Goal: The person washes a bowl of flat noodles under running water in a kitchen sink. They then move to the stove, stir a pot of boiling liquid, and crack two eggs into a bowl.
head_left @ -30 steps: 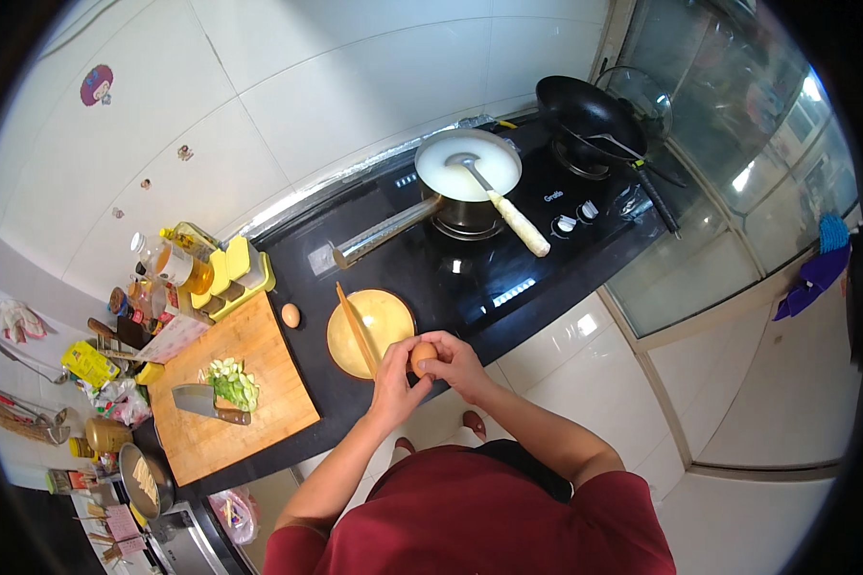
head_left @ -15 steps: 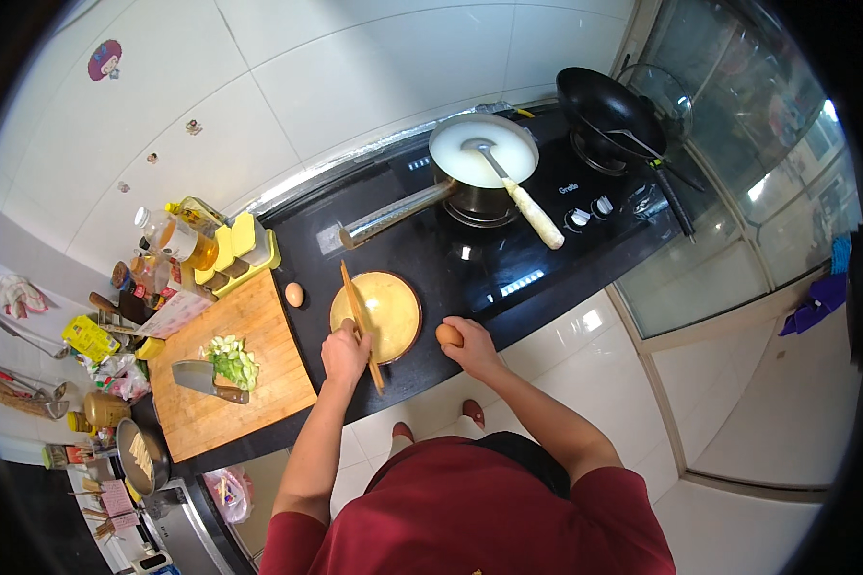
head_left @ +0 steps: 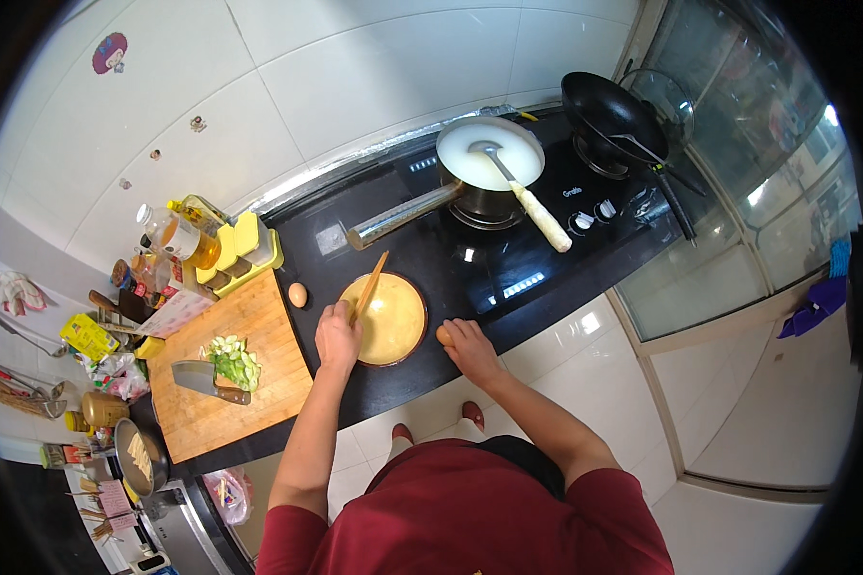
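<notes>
A round bowl with a brown rim and a pale yellow inside stands on the black counter in front of me. My left hand is closed on wooden chopsticks at the bowl's left edge, their upper ends leaning over it. In my right hand, fingers wrap round a brown egg just right of the rim; most of its shell is hidden. Another egg lies on the counter left of the bowl.
A wooden cutting board at left bears a cleaver and chopped greens. Behind stands a pot of whitish liquid with a ladle across it, its handle reaching toward the bowl. A black wok is at far right.
The chopsticks have swung from lying across the bowl's left side to a slant over its upper left. My right hand has closed further over the egg, near the rim.
</notes>
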`<act>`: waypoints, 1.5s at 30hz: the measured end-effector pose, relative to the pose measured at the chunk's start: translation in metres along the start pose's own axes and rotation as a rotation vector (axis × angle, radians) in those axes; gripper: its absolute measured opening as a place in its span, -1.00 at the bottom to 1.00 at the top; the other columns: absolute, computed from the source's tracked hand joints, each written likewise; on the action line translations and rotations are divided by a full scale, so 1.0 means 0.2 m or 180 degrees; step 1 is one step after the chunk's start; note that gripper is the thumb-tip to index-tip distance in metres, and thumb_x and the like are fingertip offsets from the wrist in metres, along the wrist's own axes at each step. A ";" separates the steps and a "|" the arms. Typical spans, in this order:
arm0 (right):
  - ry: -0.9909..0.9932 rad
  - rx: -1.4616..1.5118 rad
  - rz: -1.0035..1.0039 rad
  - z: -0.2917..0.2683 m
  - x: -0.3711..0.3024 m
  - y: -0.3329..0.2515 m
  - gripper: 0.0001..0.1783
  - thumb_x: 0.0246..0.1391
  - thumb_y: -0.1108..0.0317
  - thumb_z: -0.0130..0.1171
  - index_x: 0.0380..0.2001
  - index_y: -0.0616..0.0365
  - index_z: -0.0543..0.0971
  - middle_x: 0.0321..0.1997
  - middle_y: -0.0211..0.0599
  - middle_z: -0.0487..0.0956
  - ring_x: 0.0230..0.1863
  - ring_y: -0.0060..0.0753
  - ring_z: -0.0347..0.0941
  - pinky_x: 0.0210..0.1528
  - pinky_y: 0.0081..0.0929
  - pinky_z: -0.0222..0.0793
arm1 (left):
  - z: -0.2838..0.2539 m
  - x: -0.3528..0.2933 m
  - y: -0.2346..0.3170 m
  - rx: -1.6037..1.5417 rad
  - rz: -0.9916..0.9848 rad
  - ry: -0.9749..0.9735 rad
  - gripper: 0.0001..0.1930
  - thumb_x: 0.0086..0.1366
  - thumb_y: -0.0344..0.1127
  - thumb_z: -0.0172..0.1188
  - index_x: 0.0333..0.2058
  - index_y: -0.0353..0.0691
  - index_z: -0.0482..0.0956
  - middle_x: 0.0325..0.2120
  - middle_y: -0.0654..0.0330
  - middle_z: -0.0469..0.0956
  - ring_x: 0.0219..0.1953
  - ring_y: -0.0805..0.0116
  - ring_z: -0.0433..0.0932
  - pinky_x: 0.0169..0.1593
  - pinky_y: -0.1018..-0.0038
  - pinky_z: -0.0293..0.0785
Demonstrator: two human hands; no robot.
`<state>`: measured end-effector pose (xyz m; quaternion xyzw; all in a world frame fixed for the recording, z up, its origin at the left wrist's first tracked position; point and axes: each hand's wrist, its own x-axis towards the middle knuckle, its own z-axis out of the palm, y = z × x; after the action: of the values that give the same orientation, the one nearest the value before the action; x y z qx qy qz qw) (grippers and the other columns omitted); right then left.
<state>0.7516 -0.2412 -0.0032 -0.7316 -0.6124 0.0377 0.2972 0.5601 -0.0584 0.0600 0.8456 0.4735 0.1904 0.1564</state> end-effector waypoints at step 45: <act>0.0098 0.3391 0.0742 0.01 0.62 -0.38 -0.41 -0.09 0.52 0.31 0.07 0.21 0.39 -0.07 -0.24 0.54 -0.09 -0.52 0.50 0.00 -0.57 0.43 | -0.06 0.05 -0.09 -0.1662 0.0741 -0.0156 -0.52 0.02 -0.53 0.22 -0.01 -0.28 0.43 -0.09 -0.06 0.47 -0.01 -0.04 0.45 0.08 0.25 0.38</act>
<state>0.7148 -0.1213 0.0708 -0.5433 -0.4189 0.3648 0.6295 0.5450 -0.0397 0.0635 0.8297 0.3043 0.3020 0.3575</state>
